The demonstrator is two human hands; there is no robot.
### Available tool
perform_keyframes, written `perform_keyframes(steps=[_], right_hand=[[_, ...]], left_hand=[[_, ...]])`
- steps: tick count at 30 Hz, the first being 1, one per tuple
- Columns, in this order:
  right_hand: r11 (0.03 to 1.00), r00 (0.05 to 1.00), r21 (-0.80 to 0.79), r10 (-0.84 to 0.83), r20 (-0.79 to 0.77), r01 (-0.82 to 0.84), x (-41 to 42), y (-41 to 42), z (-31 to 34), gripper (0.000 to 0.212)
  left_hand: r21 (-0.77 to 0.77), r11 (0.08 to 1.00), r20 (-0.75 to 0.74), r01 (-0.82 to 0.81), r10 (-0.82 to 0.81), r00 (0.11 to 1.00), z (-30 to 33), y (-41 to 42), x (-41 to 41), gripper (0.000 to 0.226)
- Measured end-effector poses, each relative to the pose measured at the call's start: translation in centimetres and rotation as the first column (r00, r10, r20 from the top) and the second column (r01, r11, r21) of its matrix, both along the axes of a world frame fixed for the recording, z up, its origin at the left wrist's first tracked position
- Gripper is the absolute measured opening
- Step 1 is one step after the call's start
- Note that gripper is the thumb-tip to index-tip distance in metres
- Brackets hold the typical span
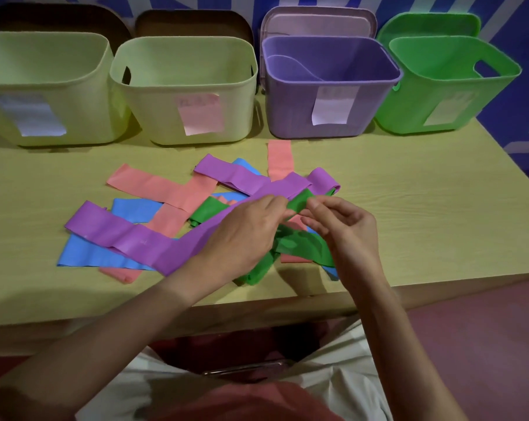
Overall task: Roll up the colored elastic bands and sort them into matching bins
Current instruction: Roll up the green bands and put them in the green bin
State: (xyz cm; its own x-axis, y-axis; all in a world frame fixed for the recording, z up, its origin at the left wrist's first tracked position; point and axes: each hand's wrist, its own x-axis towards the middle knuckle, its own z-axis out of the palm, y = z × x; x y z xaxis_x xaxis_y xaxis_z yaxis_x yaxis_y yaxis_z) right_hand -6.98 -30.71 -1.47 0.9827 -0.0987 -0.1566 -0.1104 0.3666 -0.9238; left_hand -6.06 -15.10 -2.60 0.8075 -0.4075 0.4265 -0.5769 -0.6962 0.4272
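Nearest me, my left hand (245, 235) and right hand (345, 229) each pinch the raised end of the thin green stretchy rubber band (298, 202) between curled fingertips; its long axis slopes from the fingers down toward me, the loose tail (302, 244) hanging under my right palm, so rolling, I judge, runs toward me. Beyond lie purple, pink and blue bands in 1 heap; farther, 4 plastic bins, the green bin (445, 86) rightmost, nearer my right hand; their labels are unreadable.
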Motion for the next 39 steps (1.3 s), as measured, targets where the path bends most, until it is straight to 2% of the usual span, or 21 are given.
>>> perform_keyframes(steps=[5,8,10,11,13,15,19,24,27,32,34,39], right_hand=[[1.0,1.0,-0.031,0.003,-0.016,-0.003,2.1,0.2,-0.6,0.008],[0.994,1.0,-0.109,0.008,0.027,-0.005,3.5,0.3,-0.6,0.009],[0.991,0.999,-0.134,0.032,0.035,-0.027,4.4,0.2,-0.6,0.01],[0.988,0.998,-0.146,0.05,0.036,-0.044,4.8,0.1,-0.6,0.013],[0.978,0.995,-0.193,0.091,0.037,-0.083,5.5,-0.3,-0.6,0.019],[0.966,0.992,-0.233,0.121,0.037,-0.109,5.9,-0.6,-0.3,0.015],[0.955,0.987,-0.27,0.146,0.06,-0.125,6.2,-1.0,1.4,0.011],[0.949,0.987,-0.287,0.151,0.054,-0.13,6.7,-1.9,4.8,0.012],[0.946,0.991,-0.303,0.13,0.04,-0.112,7.2,-2.6,6.8,0.013],[0.911,0.993,-0.406,0.103,0.059,-0.07,7.9,-4.0,9.4,0.023],[0.902,0.994,-0.429,0.09,0.059,-0.056,8.2,-4.8,10.2,0.023],[0.901,0.999,-0.434,0.021,0.031,-0.006,9.3,-7.3,11.7,0.013]], left_hand=[[0.077,0.997,0.09,-0.005,-0.002,0.996,0.2,0.4,1.6,0.036],[0.061,0.998,0.066,-0.023,0.019,0.998,0.4,1.0,2.7,0.033],[-0.032,0.998,-0.047,-0.06,0.058,0.997,0.8,1.3,3.2,0.035],[-0.103,0.989,-0.15,-0.104,0.087,0.985,1.0,1.4,3.6,0.039],[-0.256,0.942,-0.377,-0.215,0.107,0.92,1.6,1.5,4.3,0.047],[-0.323,0.91,-0.498,-0.261,0.071,0.864,2.1,1.5,5.2,0.06],[-0.42,0.868,-0.638,-0.264,-0.076,0.766,3.4,0.7,6.4,0.043],[-0.43,0.851,-0.676,-0.3,-0.083,0.732,6.9,-0.7,7.0,0.033],[-0.43,0.848,-0.667,-0.309,-0.068,0.742,9.1,-1.6,7.5,0.032],[-0.421,0.855,-0.667,-0.303,-0.065,0.742,12.0,-3.5,8.5,0.035],[-0.399,0.869,-0.672,-0.292,-0.061,0.738,12.8,-4.3,9.2,0.04],[-0.381,0.895,-0.663,-0.232,-0.09,0.743,14.4,-7.1,11.1,0.035]])
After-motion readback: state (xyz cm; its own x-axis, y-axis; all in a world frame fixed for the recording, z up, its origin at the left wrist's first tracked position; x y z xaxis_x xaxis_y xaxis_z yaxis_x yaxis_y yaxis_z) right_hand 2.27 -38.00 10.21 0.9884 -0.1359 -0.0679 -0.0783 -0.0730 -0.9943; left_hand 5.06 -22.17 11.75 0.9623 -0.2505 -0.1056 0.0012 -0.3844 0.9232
